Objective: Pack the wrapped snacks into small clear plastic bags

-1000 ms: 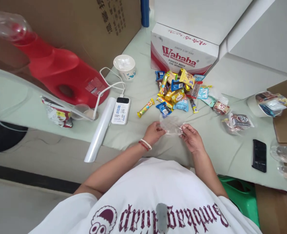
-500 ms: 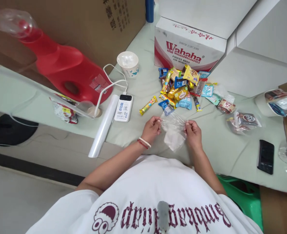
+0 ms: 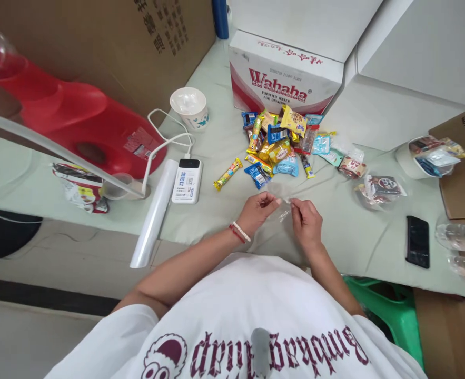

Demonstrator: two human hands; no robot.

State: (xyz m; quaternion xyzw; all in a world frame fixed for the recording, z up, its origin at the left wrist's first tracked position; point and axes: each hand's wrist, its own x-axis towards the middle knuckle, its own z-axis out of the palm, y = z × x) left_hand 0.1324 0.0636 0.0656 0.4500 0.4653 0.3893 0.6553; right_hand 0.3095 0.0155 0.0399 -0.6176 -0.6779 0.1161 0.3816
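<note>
My left hand [image 3: 258, 211] and my right hand [image 3: 305, 223] are close together over the pale green cloth [image 3: 224, 137], each pinching an edge of a small clear plastic bag [image 3: 283, 206] stretched between them. The bag is see-through and hard to make out. Just beyond my hands lies a pile of wrapped snacks [image 3: 282, 143]. One yellow snack bar [image 3: 227, 174] lies apart to the left of the pile. A beaded bracelet is on my left wrist.
A Wahaha carton [image 3: 283, 73] stands behind the snacks. To the left are a power bank [image 3: 187, 180] with a cable, a roll of clear film [image 3: 152, 216], a paper cup [image 3: 190, 107] and a red jug [image 3: 70, 123]. Filled clear bags [image 3: 379, 188] and a black phone [image 3: 417, 241] lie at the right.
The bag, which hung down open between my hands half a second ago, is now pulled flat and my hands have come closer together. The view has shifted slightly.
</note>
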